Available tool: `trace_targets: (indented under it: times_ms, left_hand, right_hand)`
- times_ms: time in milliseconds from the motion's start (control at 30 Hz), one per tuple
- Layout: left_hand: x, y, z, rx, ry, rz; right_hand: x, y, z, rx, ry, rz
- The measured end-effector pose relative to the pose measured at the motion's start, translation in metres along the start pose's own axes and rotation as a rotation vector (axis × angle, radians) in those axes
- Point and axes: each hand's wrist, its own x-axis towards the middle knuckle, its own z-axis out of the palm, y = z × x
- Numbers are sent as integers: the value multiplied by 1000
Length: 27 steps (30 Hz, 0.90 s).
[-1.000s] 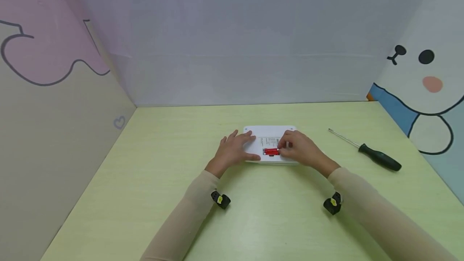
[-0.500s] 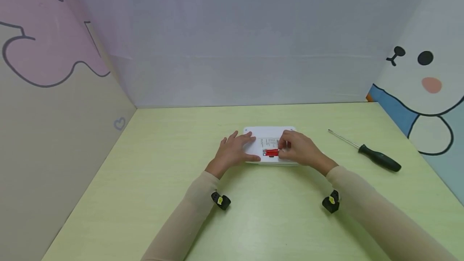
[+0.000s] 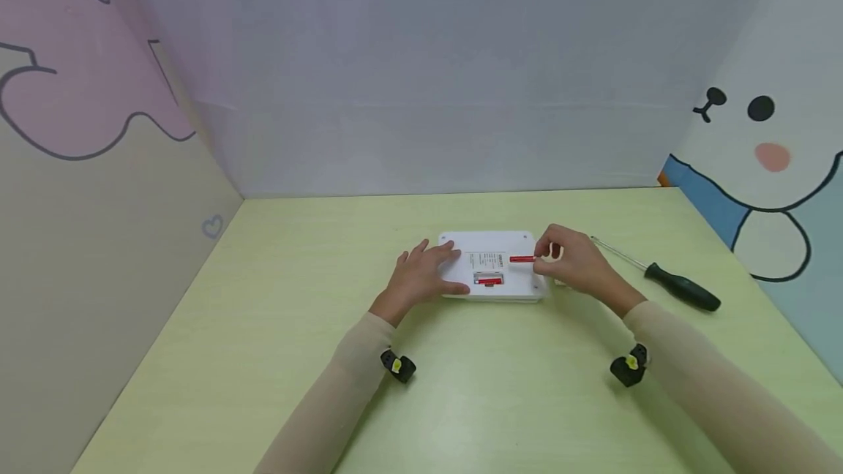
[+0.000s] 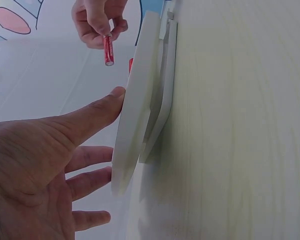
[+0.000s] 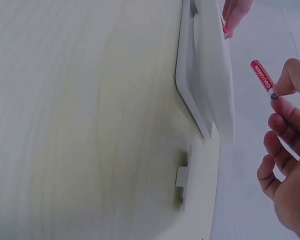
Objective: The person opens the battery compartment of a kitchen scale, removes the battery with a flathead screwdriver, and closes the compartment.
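A flat white electronic device [image 3: 487, 240] lies with its labelled back up on the table. One red AAA-size battery [image 3: 489, 281] sits in its small battery compartment. My left hand [image 3: 421, 274] rests on the device's left side with fingers spread and straight; the left wrist view shows the thumb on its near edge. Between thumb and forefinger, my right hand [image 3: 576, 262] pinches a second red battery [image 5: 262, 77] by its metal-nub end. That battery is held above the right part of the device, pointing left, apart from the compartment.
A screwdriver [image 3: 681, 287] with a dark green handle lies on the table to the right. A small white tabbed piece [image 5: 182, 177] lies by the device's right side. Printed panels stand left and right, a pale cloth wall [image 3: 421, 93] behind.
My right hand has pulled one red battery out of the compartment and moved right and up with it. Two batteries sat there before, one now. The left hand has stayed in place.
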Motion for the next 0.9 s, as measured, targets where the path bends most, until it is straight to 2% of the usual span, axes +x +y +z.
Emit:
trace_targets:
  times_ms: [233, 600, 900]
  left_hand:
    - [-1, 0, 0, -17, -3, 9]
    - [-2, 0, -1, -9, 5, 8]
    - [-1, -2, 1, -8, 10, 11]
  right_hand:
    - [-16, 25, -20, -49, 31, 46]
    - [-50, 71, -43, -245, 112, 173]
    - [-65, 93, -45, -411, 75, 171]
